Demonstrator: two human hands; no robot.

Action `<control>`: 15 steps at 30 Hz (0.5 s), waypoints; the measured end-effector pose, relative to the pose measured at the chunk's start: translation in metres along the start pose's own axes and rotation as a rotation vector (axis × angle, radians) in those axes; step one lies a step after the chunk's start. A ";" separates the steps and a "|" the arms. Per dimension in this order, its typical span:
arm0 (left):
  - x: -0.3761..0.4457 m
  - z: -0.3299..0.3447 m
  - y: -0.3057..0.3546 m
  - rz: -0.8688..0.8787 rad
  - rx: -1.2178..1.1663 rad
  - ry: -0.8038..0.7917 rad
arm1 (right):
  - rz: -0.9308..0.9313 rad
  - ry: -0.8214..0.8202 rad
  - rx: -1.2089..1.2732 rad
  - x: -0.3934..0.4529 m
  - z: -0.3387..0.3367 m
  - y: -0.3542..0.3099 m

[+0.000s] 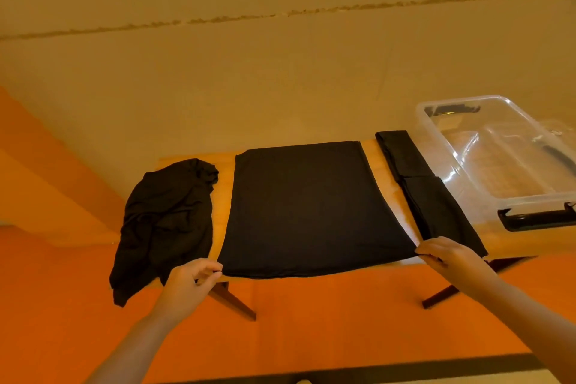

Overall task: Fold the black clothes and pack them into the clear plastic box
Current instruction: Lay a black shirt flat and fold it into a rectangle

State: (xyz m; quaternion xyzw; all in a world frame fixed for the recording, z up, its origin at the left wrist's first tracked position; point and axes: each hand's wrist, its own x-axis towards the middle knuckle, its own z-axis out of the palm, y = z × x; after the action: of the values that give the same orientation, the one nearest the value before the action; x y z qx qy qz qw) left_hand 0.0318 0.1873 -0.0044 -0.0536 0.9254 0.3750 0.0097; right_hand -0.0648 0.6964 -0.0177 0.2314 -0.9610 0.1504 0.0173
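Left hand (191,277) and right hand (448,254) each pinch a near corner of the flat black garment (307,206) on the counter (223,193); the clear plastic box (461,146) looks nearly empty.

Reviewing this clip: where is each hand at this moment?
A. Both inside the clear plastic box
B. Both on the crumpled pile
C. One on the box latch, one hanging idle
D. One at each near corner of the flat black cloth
D: the left hand and right hand each pinch a near corner of the flat black cloth spread on the table.
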 end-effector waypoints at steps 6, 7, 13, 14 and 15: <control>-0.017 0.021 0.001 -0.108 -0.010 0.072 | 0.019 -0.067 0.044 -0.016 0.017 0.007; -0.021 0.024 0.001 -0.127 -0.016 0.080 | 0.027 -0.080 0.053 -0.017 0.019 0.008; -0.049 0.034 0.006 -0.214 -0.094 0.081 | 0.063 -0.175 0.073 -0.033 0.018 0.011; -0.054 0.034 0.007 -0.220 -0.105 0.083 | 0.068 -0.191 0.079 -0.036 0.017 0.010; -0.060 0.035 0.008 -0.227 -0.118 0.085 | 0.068 -0.206 0.085 -0.039 0.014 0.008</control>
State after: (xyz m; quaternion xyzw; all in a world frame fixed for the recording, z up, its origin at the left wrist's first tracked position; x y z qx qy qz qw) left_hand 0.0896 0.2229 -0.0203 -0.1744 0.8894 0.4225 0.0097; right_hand -0.0331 0.7165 -0.0375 0.2134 -0.9577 0.1671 -0.0967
